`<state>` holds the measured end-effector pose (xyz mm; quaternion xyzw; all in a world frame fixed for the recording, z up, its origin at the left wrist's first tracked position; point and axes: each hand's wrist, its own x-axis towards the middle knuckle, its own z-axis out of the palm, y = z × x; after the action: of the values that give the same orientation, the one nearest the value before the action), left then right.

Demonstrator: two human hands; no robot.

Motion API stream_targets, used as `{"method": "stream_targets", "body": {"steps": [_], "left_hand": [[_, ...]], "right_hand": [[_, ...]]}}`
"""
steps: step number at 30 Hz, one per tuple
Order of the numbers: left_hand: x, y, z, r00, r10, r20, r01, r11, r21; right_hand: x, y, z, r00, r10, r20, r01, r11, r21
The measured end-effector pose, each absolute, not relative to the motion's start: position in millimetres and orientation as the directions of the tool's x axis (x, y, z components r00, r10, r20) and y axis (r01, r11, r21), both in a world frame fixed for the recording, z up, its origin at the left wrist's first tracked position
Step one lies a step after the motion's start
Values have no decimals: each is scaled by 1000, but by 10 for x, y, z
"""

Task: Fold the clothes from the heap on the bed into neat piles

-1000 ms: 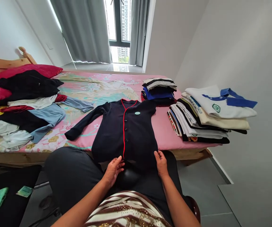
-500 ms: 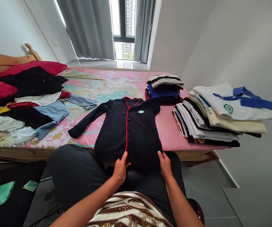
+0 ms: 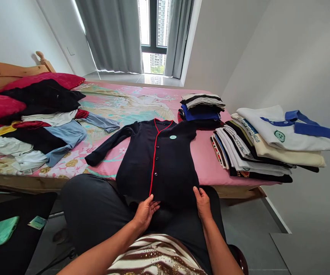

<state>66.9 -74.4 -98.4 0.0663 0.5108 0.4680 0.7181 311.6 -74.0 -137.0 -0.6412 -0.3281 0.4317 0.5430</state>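
Note:
A dark navy cardigan (image 3: 173, 164) with red front trim, small buttons and a round pale-green badge lies face up, its collar toward the far side of the bed. Its lower part hangs over the bed's edge to my lap. My left hand (image 3: 147, 211) pinches the hem at the bottom of the red trim. At the hem's right corner, my right hand (image 3: 202, 200) grips the cloth between thumb and fingers. The left sleeve in view stretches out across the sheet; the other sleeve is not visible, apparently tucked behind.
Folded clothes (image 3: 256, 160) stand in a tall stack at the bed's right edge, a white polo shirt (image 3: 270, 126) on top. Behind is a smaller folded pile (image 3: 202, 110). Loose clothes (image 3: 44, 133) and red pillows (image 3: 1, 110) lie left. A green phone (image 3: 0, 233) rests lower left.
My left hand has drawn the trimmed hem slightly down and toward me. My right hand has shifted slightly down with its corner. The view has tilted a little.

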Motion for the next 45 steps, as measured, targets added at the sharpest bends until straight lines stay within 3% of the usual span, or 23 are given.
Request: {"method": "stream_targets", "body": {"steps": [4,9,12,18,23,28,32,35,38,41,45], "left_hand": [[659,-706,-984,4,776,-631,-627,494,603],[609,-742,-1017,-21,783,-622,-561,506,655],[538,-721,-976,-67,812,-580,-656,402,639],[109,-519,-809,-260,794,-550,-894,17,448],[-205,-423,-763,-248,750,-613,-950,-66,304],[-225,-364,-757,-271,687,-675,-931,-7,366],[-240,-308,-821,-391,618,-682,-890,-65,450],[-220,-330,-866,-414,585,-698,-871,-31,491],[-113,-428,-875,-350,657,-668,-857,63,511],[67,-552,-895,-168,738,-654,-791,295,536],[313,-663,-1003,-18,715,-699,-566,569,597]], "right_hand": [[3099,-721,-1398,301,917,-260,-144,-226,-963],[3101,-766,-1438,341,896,-284,-229,-213,-950],[3105,-789,-1428,326,898,-295,-232,-227,-946],[3106,-791,-1373,323,877,-355,-257,-280,-925],[3120,-781,-1401,324,875,-358,-262,-281,-923],[3145,-765,-1474,218,909,-356,-309,-282,-908],[3153,-780,-1463,209,909,-361,-281,-298,-912],[3157,-803,-1431,219,911,-350,-260,-292,-920],[3160,-815,-1401,174,921,-348,-258,-299,-919],[3168,-823,-1387,139,921,-365,-255,-323,-912],[3191,-841,-1422,94,922,-377,-287,-337,-897]]}}
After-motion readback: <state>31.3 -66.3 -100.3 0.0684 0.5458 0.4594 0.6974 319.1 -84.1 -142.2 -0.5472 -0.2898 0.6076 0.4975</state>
